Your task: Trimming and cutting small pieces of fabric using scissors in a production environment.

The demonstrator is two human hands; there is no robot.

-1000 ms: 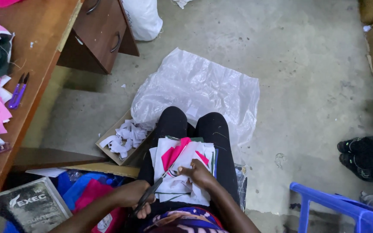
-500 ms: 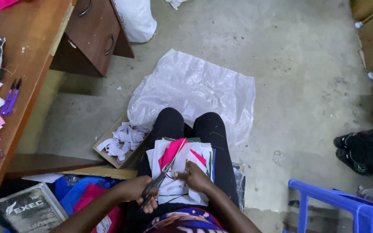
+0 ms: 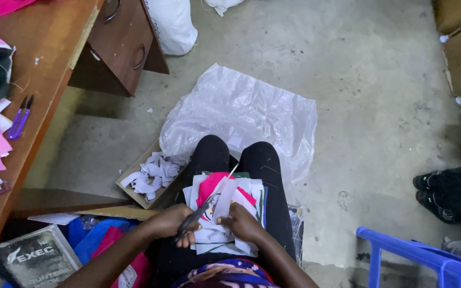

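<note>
Scissors [image 3: 205,205] sit clenched in my left hand [image 3: 173,224], blades angled up and to the right across a white fabric piece [image 3: 225,202] that my right hand [image 3: 244,223] pinches flat against the stack of cloth [image 3: 229,234] on my lap, I judge to steady it under the cut. Just left of my knees an open cardboard box [image 3: 148,178] of white scraps lies close enough to catch offcuts, and a clear plastic sheet [image 3: 244,114] covers the floor beyond.

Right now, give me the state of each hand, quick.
Left hand: closed around the scissors, cutting.
Right hand: closed on the white fabric piece on the lap.
</note>
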